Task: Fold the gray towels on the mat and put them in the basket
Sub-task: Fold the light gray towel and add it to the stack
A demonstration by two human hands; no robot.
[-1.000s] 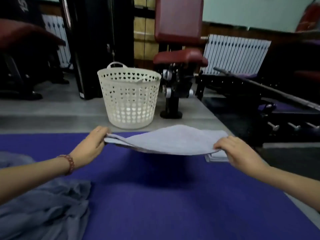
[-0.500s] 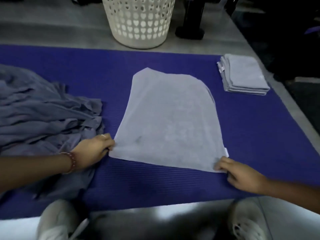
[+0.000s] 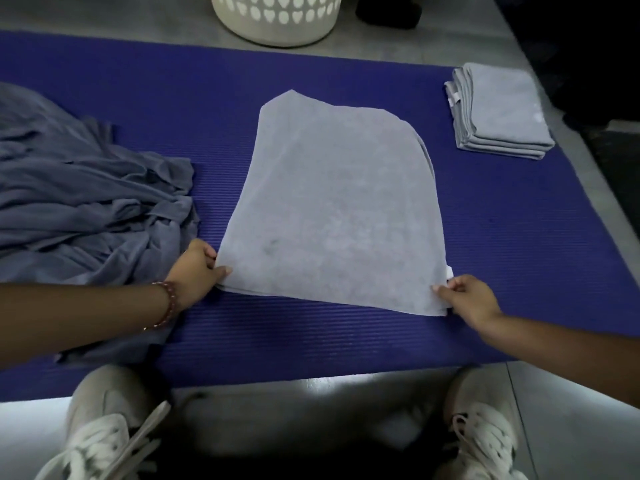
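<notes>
- Gray towel (image 3: 332,209), half-folded at centre; left hand (image 3: 197,271) and right hand (image 3: 467,299) pinch its near corners.
- Folded stack (image 3: 498,109) upper right; unfolded pile (image 3: 79,202) left; basket (image 3: 277,19) unfilled, apparently.

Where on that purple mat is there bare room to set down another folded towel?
Bare mat lies between the flat towel and the folded stack, and in the strip between that towel and the basket. The left side is crowded: the heap of unfolded towels fills it up to the left hand.
</notes>
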